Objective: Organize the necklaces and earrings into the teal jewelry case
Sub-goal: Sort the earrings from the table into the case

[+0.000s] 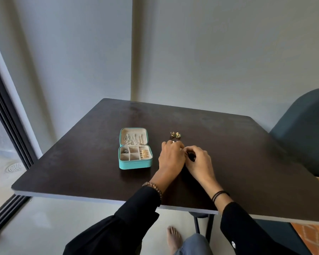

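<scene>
The teal jewelry case (134,163) lies open on the dark table (81,162), left of my hands. Silver necklaces (130,140) hang in its lid. One small earring (126,151) sits in a left compartment, and gold rings (144,153) fill the right slot. A pair of gold earrings (175,134) lies on the table just beyond my hands. My left hand (170,156) and my right hand (199,161) meet fingertip to fingertip over the table, their fingers curled together around something tiny. The pinched item is too small and hidden to identify.
A dark teal chair (306,129) stands at the table's right side. Grey walls rise behind the table. A sliding door frame (9,126) runs along the left. My bare foot (174,238) rests on the floor beneath the table's front edge.
</scene>
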